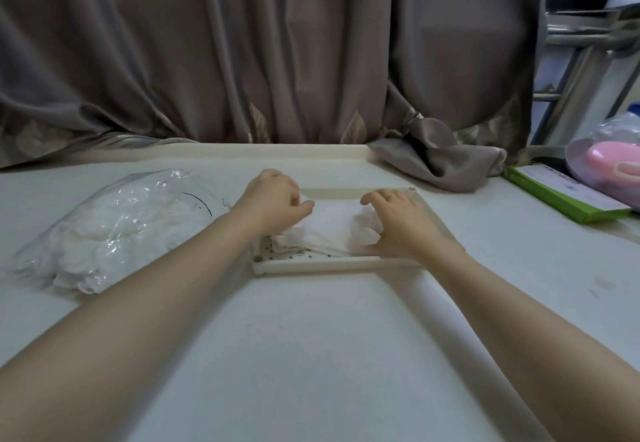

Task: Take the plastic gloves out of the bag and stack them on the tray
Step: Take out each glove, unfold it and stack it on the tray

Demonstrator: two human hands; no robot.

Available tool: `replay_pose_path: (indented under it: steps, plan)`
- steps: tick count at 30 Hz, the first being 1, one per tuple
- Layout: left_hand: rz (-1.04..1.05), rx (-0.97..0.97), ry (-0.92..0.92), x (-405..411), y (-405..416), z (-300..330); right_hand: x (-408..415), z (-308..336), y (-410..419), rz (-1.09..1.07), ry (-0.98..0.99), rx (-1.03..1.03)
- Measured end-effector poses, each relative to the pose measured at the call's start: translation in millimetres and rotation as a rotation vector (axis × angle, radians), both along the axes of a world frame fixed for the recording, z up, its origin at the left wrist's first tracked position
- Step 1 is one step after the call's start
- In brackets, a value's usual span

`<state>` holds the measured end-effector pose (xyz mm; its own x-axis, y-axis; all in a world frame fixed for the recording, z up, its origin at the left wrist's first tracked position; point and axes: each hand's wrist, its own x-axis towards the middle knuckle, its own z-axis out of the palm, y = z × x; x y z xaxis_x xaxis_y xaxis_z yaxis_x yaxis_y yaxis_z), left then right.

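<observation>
Head view, the only one, looks down on a pale table (311, 355) backed by a grey-brown curtain (242, 53). At the far right lies a green flat box (561, 199) with a white label; its print is too small to read. Beside it sits a clear plastic bag holding something pink (609, 161). A thin dark curved line shows on the clear bag (114, 223) at the left, but no writing can be made out there either.

That bag lies on its side to the left of the tray, still bulging with white plastic gloves. The cream tray (332, 263) sits in the middle of the table, and a low pile of gloves (332, 230) rests on it (crumpled rather than neatly squared).

Both hands are over the pile. The left hand (273, 199) has its fingers curled and appears to pinch the pile's far left edge, though motion blur hides the contact itself. The right hand (394, 223), with a ring on one finger, lies spread with relaxed fingers pressing on the right side of the gloves. A fold of curtain spills onto the table behind the tray's right corner.
</observation>
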<state>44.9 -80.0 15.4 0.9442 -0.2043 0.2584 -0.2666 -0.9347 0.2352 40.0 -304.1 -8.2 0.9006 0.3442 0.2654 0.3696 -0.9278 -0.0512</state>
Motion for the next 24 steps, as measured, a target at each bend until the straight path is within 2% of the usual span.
replay_pose_path:
  steps: [3, 5, 7, 9, 12, 14, 19, 21, 24]
  plan:
    - [-0.125, 0.024, -0.074, -0.6, -26.7, 2.2, 4.2, 0.5, 5.7, 0.000, 0.029, -0.023]
    - [-0.162, -0.022, 0.029, 2.3, -42.5, -0.4, 10.9, -4.3, 10.6, 0.013, -0.014, -0.066]
    - [-0.107, 0.026, 0.148, 6.2, -52.2, -8.7, 17.0, -10.0, 14.6, -0.007, -0.075, -0.123]
    - [0.003, 0.111, 0.243, 9.8, -53.4, -21.3, 22.3, -11.5, 15.7, -0.060, -0.244, -0.189]
    - [0.102, 0.183, 0.292, 9.4, -51.1, -35.6, 19.4, -2.6, 3.7, -0.107, -0.515, -0.109]
    - [0.114, 0.151, 0.296, 7.4, -52.0, -37.9, 20.9, 1.0, -7.4, -0.115, -0.449, -0.103]
    - [0.131, 0.096, 0.359, 1.7, -59.0, -35.1, 14.2, -1.9, -9.4, -0.014, 0.024, -0.108]
    - [0.128, 0.083, 0.375, -0.5, -62.8, -34.7, 18.4, -7.5, -5.4, -0.058, 0.064, -0.100]
    - [0.107, 0.061, 0.412, -3.1, -62.8, -33.8, 29.7, -8.7, -5.7, -0.166, 0.019, 0.013]
